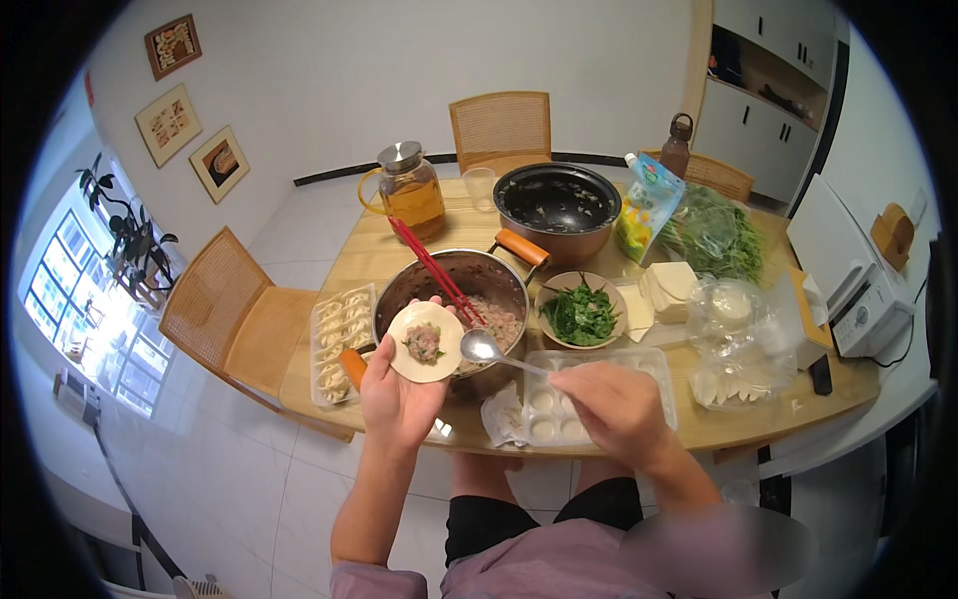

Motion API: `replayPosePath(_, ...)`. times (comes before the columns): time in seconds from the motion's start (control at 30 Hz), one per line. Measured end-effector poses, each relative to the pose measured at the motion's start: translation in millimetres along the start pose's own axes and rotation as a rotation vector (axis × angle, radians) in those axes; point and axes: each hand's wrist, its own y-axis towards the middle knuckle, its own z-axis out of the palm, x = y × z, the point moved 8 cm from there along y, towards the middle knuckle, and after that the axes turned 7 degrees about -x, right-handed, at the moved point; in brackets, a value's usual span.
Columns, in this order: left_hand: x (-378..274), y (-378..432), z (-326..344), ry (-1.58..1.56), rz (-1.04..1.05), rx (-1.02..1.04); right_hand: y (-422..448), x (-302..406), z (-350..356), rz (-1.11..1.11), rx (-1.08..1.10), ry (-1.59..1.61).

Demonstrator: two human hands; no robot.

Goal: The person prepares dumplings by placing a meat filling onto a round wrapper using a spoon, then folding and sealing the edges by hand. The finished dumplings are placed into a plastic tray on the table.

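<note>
On the palm of my left hand (404, 408) lies a round dough wrapper (447, 357), with a lump of minced meat filling (423, 343) with green bits at its middle. My right hand (614, 408) grips the handle of a metal spoon (481, 347), whose bowl is just right of the wrapper. Behind both is a steel pot (516, 288) of minced meat, with red chopsticks (438, 271) leaning in it. Under and beside my right hand is a clear plastic tray with round wells (658, 367). A bowl of leafy greens (582, 313) stands behind that tray.
A tray of folded dumplings (340, 341) is at the left. Further back stand a glass pitcher (413, 198), a plastic cup (479, 187), a dark pot (557, 198) and a pouch (648, 206). Stacked wrappers (668, 288), bagged greens (715, 232) and a tissue box (812, 329) are at the right.
</note>
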Motion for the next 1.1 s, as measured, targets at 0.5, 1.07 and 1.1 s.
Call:
replayPosePath(0.5, 58, -43, -14, 0.118, -0.155, -0.005, -86, -121, 2, 0.443, 0.252, -0.505)
replayPosePath(1.07, 159, -46, -6, 0.036, -0.302, 0.008, -81, 1, -20, -0.010, -0.070, -0.050)
replayPosePath(1.1, 164, -46, -6, 0.040, -0.299, 0.009, -85, 0, -21, -0.015, -0.066, -0.058)
